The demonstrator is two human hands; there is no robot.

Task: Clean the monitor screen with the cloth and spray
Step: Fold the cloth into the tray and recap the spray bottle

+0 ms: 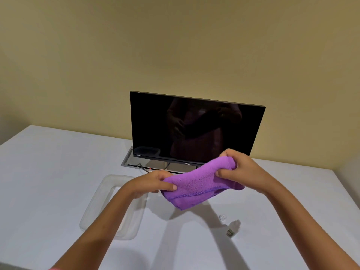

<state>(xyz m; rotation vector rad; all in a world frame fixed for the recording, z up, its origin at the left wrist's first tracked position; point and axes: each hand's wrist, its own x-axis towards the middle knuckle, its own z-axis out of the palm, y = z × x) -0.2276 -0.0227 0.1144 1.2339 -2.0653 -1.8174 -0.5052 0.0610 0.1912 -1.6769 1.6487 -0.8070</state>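
A black monitor (194,125) stands switched off at the back of the white table, its dark screen facing me. In front of its lower edge I hold a purple cloth (196,186) above the table with both hands. My left hand (153,182) pinches the cloth's left end. My right hand (241,170) grips its bunched right end. A small clear spray bottle (233,228) stands on the table below my right forearm, with its clear cap (222,217) lying beside it.
A clear plastic container (97,203) lies on the table under my left forearm. A grey cable tray (126,162) with cables sits in the table at the monitor's foot. A beige wall rises behind. The white table (48,172) extends left and right.
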